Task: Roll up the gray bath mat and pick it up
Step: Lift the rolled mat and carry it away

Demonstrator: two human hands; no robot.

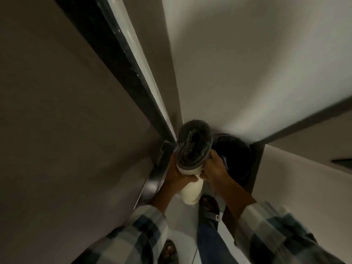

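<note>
Hands outstretched, forearms converging: left hand (pixel 176 173) and right hand (pixel 214 169) both closed around the rolled mat (pixel 192 149), gray pile showing at its end.

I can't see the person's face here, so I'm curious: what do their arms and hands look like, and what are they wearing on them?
Both hands, left hand and right hand, are bare, with no gloves. Each forearm is uncovered; plaid sleeves in pale, gray and dark blue checks are pushed up the arms.
</note>
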